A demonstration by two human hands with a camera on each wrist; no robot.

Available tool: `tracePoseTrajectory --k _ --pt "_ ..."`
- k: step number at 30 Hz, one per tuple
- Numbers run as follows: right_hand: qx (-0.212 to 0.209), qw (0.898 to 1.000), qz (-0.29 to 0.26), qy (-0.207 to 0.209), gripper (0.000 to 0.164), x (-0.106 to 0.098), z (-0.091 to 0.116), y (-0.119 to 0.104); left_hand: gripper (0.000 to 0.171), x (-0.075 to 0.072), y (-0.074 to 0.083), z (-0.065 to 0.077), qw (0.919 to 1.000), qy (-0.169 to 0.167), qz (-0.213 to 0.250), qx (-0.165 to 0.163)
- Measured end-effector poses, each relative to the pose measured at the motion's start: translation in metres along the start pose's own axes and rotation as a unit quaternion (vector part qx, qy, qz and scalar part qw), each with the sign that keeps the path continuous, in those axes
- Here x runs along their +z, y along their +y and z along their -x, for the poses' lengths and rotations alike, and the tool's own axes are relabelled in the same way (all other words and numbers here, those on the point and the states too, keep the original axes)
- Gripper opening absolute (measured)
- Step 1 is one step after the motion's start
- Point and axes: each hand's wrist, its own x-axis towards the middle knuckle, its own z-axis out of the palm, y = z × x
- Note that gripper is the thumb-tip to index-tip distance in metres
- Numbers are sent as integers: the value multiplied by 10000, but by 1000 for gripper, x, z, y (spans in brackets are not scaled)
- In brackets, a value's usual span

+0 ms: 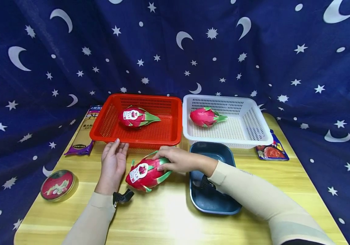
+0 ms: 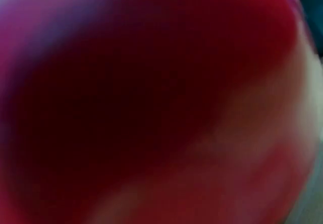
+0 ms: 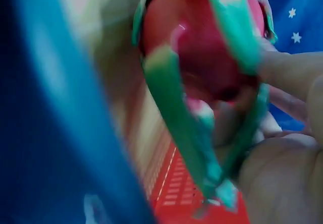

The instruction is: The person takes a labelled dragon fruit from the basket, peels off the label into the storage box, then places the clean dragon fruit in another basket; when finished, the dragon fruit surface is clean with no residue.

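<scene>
My right hand (image 1: 176, 159) grips a labelled dragon fruit (image 1: 155, 173) by its green-tipped end, over the middle of the table. In the right wrist view, the hand (image 3: 285, 168) curls around the side of the fruit (image 3: 197, 47), whose green scales hang toward the camera. Just left of it, my left hand (image 1: 113, 163) holds nothing, its fingers extended up to the front rim of the red basket (image 1: 135, 139). Blurred red skin of the dragon fruit (image 2: 151, 82) fills most of the left wrist view.
Another labelled dragon fruit (image 1: 136, 117) lies in the red basket, and one (image 1: 207, 117) in the white basket (image 1: 257, 131). A dark blue tray (image 1: 215, 204) sits under the right forearm. A round tin (image 1: 58, 185), a noodle packet (image 1: 84, 132) and a sauce pouch (image 1: 273, 149) lie around.
</scene>
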Motion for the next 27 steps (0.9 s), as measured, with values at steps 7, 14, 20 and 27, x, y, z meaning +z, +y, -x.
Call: tracePoseTrajectory --k 7,14,20,27 --pt "-121 9933 1031 -509 41 4 2 9 13 1 0 2 9998 68 -170 -52" --pt "-14 9881 1420 -588 42 4 2 13 20 -1 0 10 9931 -363 -1046 -377" --pt "8 9904 1278 -522 39 3 1 18 42 -10 -3 25 9111 -2015 -3588 -239" --pt "56 9924 1164 -403 35 2 2 21 40 -27 3 37 8019 -3636 -4720 443"
